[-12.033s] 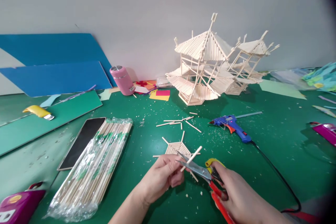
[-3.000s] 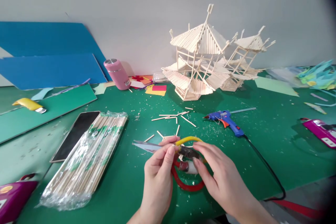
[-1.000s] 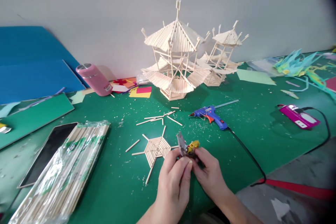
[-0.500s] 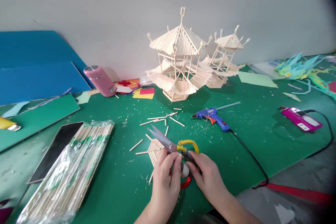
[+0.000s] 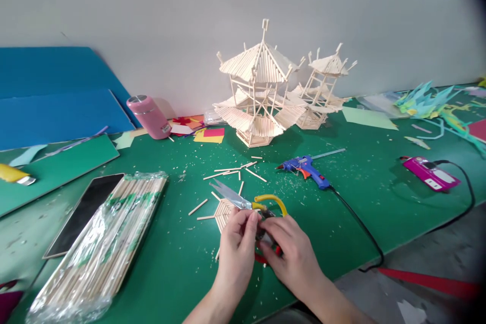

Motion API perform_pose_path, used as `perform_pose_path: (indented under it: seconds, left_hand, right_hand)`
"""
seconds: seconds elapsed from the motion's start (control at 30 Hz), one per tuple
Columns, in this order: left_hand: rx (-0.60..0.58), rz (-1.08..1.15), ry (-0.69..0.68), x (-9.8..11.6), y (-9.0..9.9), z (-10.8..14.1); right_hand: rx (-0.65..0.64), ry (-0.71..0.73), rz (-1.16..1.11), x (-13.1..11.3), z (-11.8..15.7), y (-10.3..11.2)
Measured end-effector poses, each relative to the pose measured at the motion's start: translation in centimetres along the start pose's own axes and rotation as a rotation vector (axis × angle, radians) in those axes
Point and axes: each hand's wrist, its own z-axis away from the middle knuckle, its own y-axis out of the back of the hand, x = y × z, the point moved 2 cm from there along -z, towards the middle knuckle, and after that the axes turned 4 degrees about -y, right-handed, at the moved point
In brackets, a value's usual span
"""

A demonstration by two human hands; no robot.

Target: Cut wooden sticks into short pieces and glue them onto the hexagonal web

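Note:
A pair of scissors (image 5: 228,195) with one yellow and one red handle lies between my hands, its blades apart only slightly and pointing up and to the left. My left hand (image 5: 239,240) is closed at the pivot, thumb and forefinger pinched together. Closed around the handle area, my right hand (image 5: 291,248) has its fingertips close to the left ones. Something dark and something whitish show at the handles, mostly covered by fingers. Beneath the blades, a web-like piece of thin wooden sticks (image 5: 221,216) lies on the green table, partly hidden by my left hand.
Loose sticks (image 5: 228,172) lie beyond the scissors. A blue glue gun (image 5: 307,167) with a trailing cord rests to the right. Two stick pavilions (image 5: 261,63) stand at the back. At left are a wrapped stick bundle (image 5: 114,238), a phone (image 5: 85,217) and a pink flask (image 5: 150,119).
Both hands stay at the scissors. My right fingers have curled in closer to the left hand, and the whitish thing between them is now mostly covered. The view has shifted slightly.

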Motion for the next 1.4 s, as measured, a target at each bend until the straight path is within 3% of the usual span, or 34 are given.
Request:
perform_pose_path:
  seconds: [0.17, 0.37, 0.5, 0.73, 0.83, 0.9, 0.97, 1.07, 1.23, 1.4]
  left_hand:
    - [0.026, 0.037, 0.029, -0.2, -0.3, 0.4]
    - [0.018, 0.092, 0.097, -0.2, -0.1, 0.1]
    - [-0.001, 0.07, 0.074, 0.5, -0.3, 0.2]
    - [-0.233, 0.069, -0.086, 2.4, -1.2, 2.1]
    - [-0.22, 0.071, -0.097, 2.3, -0.1, 2.0]
    - [-0.159, 0.054, -0.005, 1.5, 1.1, 1.6]
    - [-0.131, 0.079, 0.189, 0.5, 2.3, 1.3]
    - [-0.095, 0.255, 0.374, -0.5, 3.6, 1.0]
    - [-0.078, 0.46, 0.482, -0.9, 4.4, 0.9]
    - [-0.107, 0.48, 0.508, -1.3, 4.8, 0.6]
  right_hand:
    - [0.02, -0.027, 0.006, 0.8, 0.4, -0.8]
    - [0.049, -0.039, -0.011, 1.2, 1.3, 0.3]
    - [0.036, -0.132, 0.022, 1.4, 1.2, 0.3]
    - [-0.067, -0.29, -0.058, 1.8, -0.5, 0.2]
    - [-0.07, -0.376, -0.098, 2.2, -1.0, 1.4]
    - [-0.063, -0.448, -0.086, 3.1, -1.1, 2.2]
    - [-0.068, -0.482, 0.008, 4.3, -1.1, 2.8]
    - [-0.076, -0.421, 0.301, 6.5, -1.0, 3.6]
    - [-0.11, -0.309, 0.554, 8.9, -1.0, 4.8]
    - [-0.159, -0.277, 0.534, 8.2, -1.6, 6.7]
